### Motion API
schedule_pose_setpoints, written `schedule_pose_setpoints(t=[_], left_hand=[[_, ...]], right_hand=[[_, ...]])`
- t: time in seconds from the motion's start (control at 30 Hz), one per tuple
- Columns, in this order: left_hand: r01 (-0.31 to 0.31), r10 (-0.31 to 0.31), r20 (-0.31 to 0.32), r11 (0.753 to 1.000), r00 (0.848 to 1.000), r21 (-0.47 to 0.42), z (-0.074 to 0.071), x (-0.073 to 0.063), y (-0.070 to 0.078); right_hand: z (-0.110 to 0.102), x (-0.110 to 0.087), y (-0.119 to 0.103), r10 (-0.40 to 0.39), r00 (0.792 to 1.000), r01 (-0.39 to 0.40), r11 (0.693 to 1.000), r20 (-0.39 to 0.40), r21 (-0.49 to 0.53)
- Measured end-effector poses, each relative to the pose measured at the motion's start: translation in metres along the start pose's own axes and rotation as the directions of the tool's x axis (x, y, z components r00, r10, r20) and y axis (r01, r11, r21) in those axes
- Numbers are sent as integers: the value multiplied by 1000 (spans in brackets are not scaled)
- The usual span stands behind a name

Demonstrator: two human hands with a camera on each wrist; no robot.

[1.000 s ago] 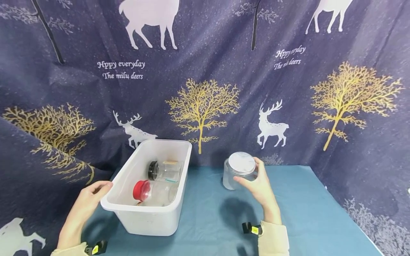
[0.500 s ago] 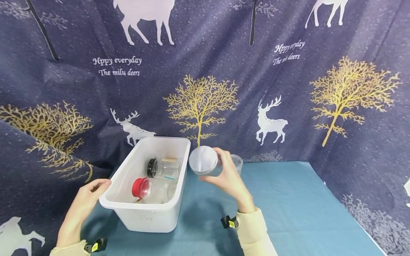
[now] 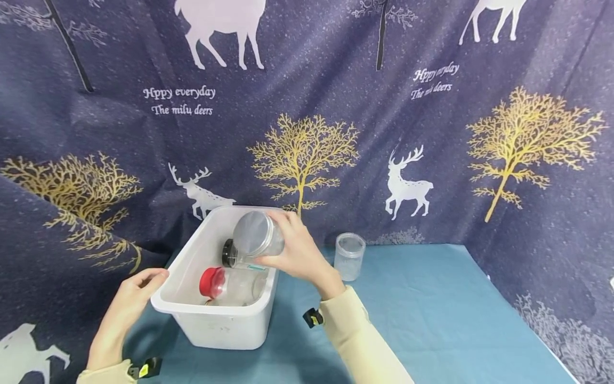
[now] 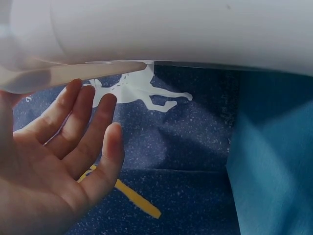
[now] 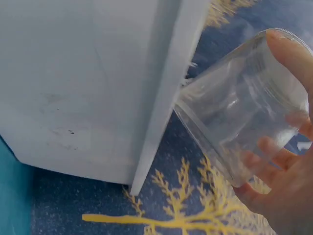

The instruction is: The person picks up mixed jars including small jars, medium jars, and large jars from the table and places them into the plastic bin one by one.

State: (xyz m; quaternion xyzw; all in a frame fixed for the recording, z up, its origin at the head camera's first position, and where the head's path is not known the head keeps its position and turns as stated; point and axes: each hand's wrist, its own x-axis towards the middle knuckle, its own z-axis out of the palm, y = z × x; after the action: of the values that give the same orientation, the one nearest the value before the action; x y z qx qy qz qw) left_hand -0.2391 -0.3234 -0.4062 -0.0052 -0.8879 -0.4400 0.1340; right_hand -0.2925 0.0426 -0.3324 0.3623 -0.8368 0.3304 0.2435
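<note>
My right hand (image 3: 302, 248) grips a clear jar with a silver lid (image 3: 252, 233), tilted over the right wall of the white plastic bin (image 3: 211, 308). In the right wrist view, the thumb and fingers curl round the jar (image 5: 230, 105) near its lidded end, and its base overlaps the bin's rim. Inside the bin lie a red-lidded jar (image 3: 235, 285) and a black-lidded jar (image 3: 228, 253), the latter partly covered by the held jar. At the bin's front left corner, my left hand (image 3: 127, 304) holds the rim between thumb and fingertips; below it, the other fingers (image 4: 80, 132) are loosely bent.
A clear container with an open top (image 3: 349, 256) stands upright on the blue tabletop (image 3: 422, 320), right of the bin. A dark cloth (image 3: 326, 96) printed with deer and trees hangs behind the table and down its left side.
My right hand has carried the silver-lidded jar leftward from the table to over the bin, tilting it on the way. The clear container behind it has come into view. My left hand stays at the rim.
</note>
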Motion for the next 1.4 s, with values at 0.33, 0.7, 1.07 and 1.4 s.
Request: schedule_pose_setpoints(t=[0.33,0.7,1.07,1.4], left_hand=[[-4,4,6,1000,1000,18,-1,0,0],[1,-1,13,1000,1000,31,-1,1,2],[-12,11,11,1000,1000,10,-2,-1,-1],[8,-8,16,1000,1000,19,-1,-2,2]], right_hand=[[21,32,-10,-12,988,45,975,151,-218],[43,50,-20,34,975,59,911,219,-407],[76,51,-34,167,947,9,839,273,-543],[86,50,-34,257,925,-68,836,278,-545]])
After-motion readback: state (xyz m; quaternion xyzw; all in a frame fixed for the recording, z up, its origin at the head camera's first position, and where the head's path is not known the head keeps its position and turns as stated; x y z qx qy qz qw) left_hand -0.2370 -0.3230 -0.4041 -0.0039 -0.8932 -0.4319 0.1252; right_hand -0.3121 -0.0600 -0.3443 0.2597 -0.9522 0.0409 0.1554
